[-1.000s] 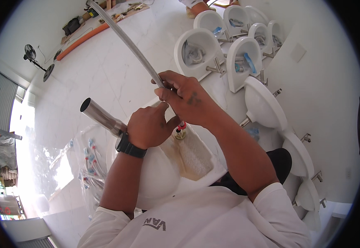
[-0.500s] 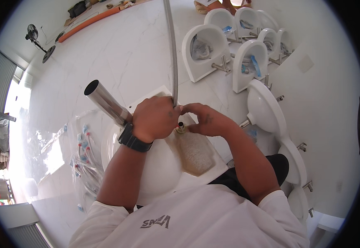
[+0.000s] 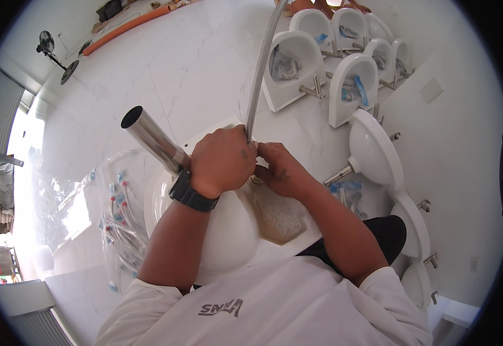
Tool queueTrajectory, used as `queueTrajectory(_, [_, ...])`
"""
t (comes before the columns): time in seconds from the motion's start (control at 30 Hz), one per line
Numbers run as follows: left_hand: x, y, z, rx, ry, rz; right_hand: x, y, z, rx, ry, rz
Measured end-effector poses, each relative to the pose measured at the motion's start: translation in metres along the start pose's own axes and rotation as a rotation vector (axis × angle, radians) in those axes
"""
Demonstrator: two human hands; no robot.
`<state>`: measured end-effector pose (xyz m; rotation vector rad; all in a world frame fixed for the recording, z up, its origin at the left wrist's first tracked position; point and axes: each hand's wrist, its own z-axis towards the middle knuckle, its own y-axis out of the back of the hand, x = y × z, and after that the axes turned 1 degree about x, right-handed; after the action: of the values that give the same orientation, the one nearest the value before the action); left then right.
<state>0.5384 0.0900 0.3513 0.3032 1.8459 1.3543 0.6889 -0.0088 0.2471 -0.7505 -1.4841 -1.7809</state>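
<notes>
**Left hand [image 3: 225, 160] grips braided hose [image 3: 258, 83] above upturned washbasin [image 3: 228, 239]**

The left hand's fingers are curled around the lower end of the grey braided hose, which rises from the grip toward the top edge of the view. The right hand [image 3: 280, 168] is just beside it, thumb and forefinger bent toward the same spot; whether those fingers pinch anything cannot be told. Just below the fingertips, a brass-coloured fitting [image 3: 256, 179] shows in part at the upper end of the basin's rough, tan recess [image 3: 283, 222].

The white washbasin lies underside up in front of the person. A shiny metal drain pipe [image 3: 155, 137] slants up from it, left of the left hand, close to the black wristwatch [image 3: 194, 195]. Left of the basin, a clear plastic bag of hoses [image 3: 123, 228] lies on the marbled floor [image 3: 171, 72]. More washbasins [image 3: 372, 141] stand ahead and along the right-hand wall [image 3: 453, 150]. Far left stands a black fan [image 3: 47, 44]; an orange pipe [image 3: 127, 29] lies beyond.
</notes>
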Motion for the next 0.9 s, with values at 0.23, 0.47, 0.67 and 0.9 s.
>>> queueTrajectory(0.23, [-0.002, 0.005, -0.002, -0.041, -0.014, -0.105, 0.003, 0.003, 0.001, 0.094, -0.042, 0.068])
queueTrajectory(0.47, [-0.001, 0.000, -0.002, -0.114, -0.059, -0.131, -0.002, -0.001, 0.000, 0.053, -0.119, -0.015])
queueTrajectory(0.67, [0.003, -0.003, -0.003, -0.170, -0.102, -0.117, -0.007, -0.002, -0.001, -0.011, -0.122, -0.018])
queueTrajectory(0.9, [0.002, -0.001, -0.003, -0.135, -0.058, -0.161, -0.006, -0.001, -0.001, 0.066, -0.193, 0.037])
